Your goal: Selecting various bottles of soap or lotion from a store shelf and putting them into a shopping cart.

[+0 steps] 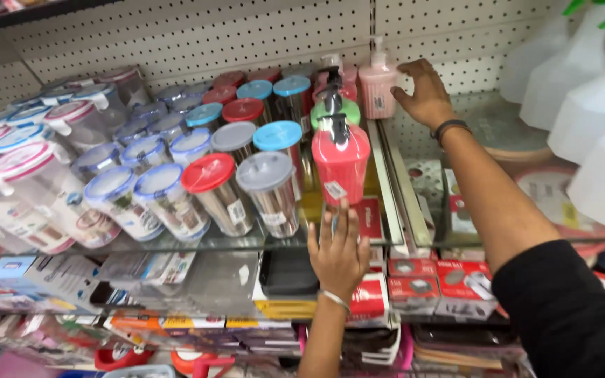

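Head view, right hand: right hand (pixel 425 91) reaches to the back of the glass shelf (pixel 386 175), fingers closed around the side of the pale pink soap dispenser (pixel 377 84)
Head view, left hand: left hand (pixel 337 252) lies open, fingers spread flat on the shelf's front edge, holding nothing, just below the red soap dispenser (pixel 341 164)
Surroundings: lidded steel tumblers (pixel 246 182) stand left of the left hand
Handling, judged: pink dispenser likely light, rigid, smooth plastic; grip the body, not the pump neck
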